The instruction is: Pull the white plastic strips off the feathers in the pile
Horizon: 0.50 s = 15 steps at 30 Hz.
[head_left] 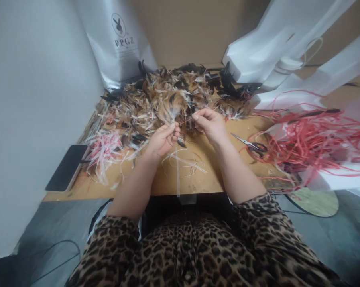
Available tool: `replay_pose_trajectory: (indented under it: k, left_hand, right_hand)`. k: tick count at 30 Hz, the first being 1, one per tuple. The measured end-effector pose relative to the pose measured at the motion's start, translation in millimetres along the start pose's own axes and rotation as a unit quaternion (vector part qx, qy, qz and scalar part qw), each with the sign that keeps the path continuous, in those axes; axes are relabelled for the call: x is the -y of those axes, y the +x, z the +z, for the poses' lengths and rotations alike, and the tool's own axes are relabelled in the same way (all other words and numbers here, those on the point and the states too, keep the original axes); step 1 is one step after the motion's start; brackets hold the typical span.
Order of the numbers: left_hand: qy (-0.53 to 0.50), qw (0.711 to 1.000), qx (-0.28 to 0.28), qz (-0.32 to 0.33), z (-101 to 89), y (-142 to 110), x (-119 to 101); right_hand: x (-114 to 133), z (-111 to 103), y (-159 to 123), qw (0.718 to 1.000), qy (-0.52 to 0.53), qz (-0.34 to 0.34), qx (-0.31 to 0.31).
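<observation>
My left hand (164, 137) is closed in a pinch on the base of a small bunch of brown feathers (170, 107), which fans upward from the fingertips. To its right, my right hand (209, 124) pinches a thin reddish string (186, 120) that stretches across to the left fingertips. Both hands are raised over the near side of a big pile of brown, white and black feathers (140, 97). Below them, thin white ribbon strips (177, 167) lie on the wooden table (203, 183), one hanging over the front edge.
Scissors (253, 146) with dark handles lie right of my right forearm, beside a tangled heap of red string (314, 143). At left are a phone (66, 167) and a bundle of pink and white strips (103, 149). White bags (122, 52) stand behind the feathers.
</observation>
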<state>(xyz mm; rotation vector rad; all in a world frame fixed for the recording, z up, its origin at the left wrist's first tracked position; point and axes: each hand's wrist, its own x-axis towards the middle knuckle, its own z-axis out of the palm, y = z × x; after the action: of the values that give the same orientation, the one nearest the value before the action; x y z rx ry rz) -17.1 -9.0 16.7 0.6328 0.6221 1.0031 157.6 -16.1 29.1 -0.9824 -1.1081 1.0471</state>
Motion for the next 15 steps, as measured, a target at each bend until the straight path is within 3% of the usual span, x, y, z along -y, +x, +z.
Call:
replay_pose_trajectory:
  k: [6,15]
  left_hand:
    - [0.056,0.996,-0.066,0.011,-2.3,5,2]
    - [0.220,0.973,-0.061,0.037,-5.5,7,14]
  right_hand:
    - [4,0,-4,0.998,-0.048,-0.040,0.029]
    - [5,4,-10,0.991,-0.080,-0.069,0.086]
